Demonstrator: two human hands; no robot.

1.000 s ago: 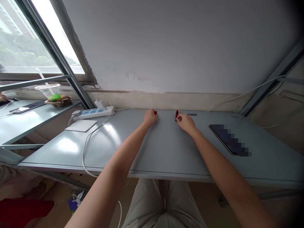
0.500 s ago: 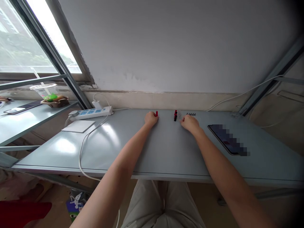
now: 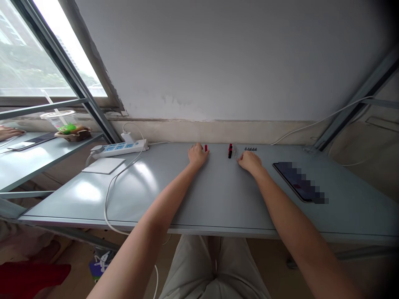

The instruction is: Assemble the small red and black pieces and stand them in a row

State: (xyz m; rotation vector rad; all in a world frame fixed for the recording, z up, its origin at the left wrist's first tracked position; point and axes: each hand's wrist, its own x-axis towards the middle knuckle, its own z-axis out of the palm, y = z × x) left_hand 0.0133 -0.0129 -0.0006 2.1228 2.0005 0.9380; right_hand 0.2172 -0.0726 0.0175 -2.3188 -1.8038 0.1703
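Note:
My left hand (image 3: 197, 155) lies flat on the grey table (image 3: 218, 195) near its far edge, fingers loosely apart and holding nothing. A small red piece (image 3: 206, 148) stands just right of its fingertips. My right hand (image 3: 249, 160) rests on the table with its fingers lying relaxed and nothing in them. A red and black piece (image 3: 230, 150) stands just left of that hand, with a small clear item (image 3: 235, 151) beside it. A short row of several tiny dark bits (image 3: 251, 149) lies just behind my right hand.
A dark phone (image 3: 299, 181) lies at the right. A white power strip (image 3: 120, 147) with a plugged charger, a white cable (image 3: 109, 195) and a white pad (image 3: 104, 165) sit at the left. On the neighbouring table are a plastic cup (image 3: 59, 120) and another person's hand (image 3: 9, 133).
My right hand let go of the red and black piece and drew back to the right. My left hand released the small red piece and flattened beside it.

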